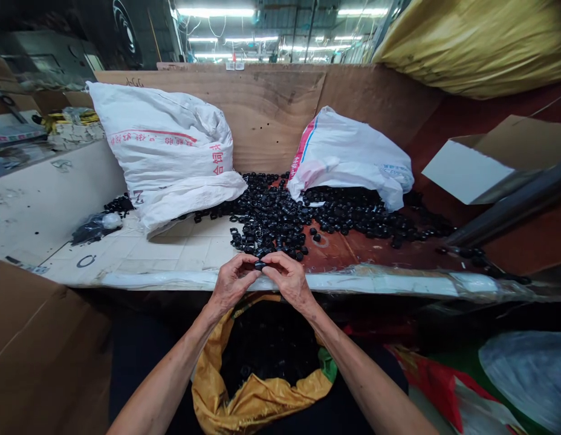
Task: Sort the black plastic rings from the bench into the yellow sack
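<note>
I was in a factory workshop, to judge by the rows of tube lights overhead, the wooden board behind a scuffed bench, the small black parts heaped on it, and the bulging sacks and cardboard boxes around me.

The left hand and right hand pinch a small black part near the bench; beyond, black pieces lie heaped around two white sacks (both printed), and a yellow sack gapes below.
</note>
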Demonstrator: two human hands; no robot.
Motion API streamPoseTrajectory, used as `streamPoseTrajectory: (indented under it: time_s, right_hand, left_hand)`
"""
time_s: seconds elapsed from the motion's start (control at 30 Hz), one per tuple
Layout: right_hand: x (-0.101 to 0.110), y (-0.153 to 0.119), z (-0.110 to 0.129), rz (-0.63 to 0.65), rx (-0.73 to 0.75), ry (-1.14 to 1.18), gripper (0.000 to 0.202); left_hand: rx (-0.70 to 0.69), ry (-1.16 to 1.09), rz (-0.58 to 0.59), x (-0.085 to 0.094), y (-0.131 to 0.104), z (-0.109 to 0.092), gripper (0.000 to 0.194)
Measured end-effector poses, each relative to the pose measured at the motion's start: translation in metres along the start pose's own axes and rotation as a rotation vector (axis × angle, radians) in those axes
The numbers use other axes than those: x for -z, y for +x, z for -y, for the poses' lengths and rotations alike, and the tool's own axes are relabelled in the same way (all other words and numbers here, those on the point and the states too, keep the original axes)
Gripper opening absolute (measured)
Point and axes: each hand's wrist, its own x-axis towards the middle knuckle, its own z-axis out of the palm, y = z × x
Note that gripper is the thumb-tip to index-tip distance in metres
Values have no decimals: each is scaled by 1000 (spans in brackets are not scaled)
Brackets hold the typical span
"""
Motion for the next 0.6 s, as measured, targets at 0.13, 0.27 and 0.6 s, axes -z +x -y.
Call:
streamPoseTrajectory:
  time_s: [0.13,0.27,0.6]
  right_hand:
    - [2,1,0,7,58,-57,12]
    - [3,1,1,14,100,-91,13]
    - [-5,-3,-3,-29,47,-191,19]
  left_hand:
    - [-38,37,2,3,0,5,23]
    - [-70,84,11,4,-1,8,20]
    - [-125,111,1,3,-3,2,17]
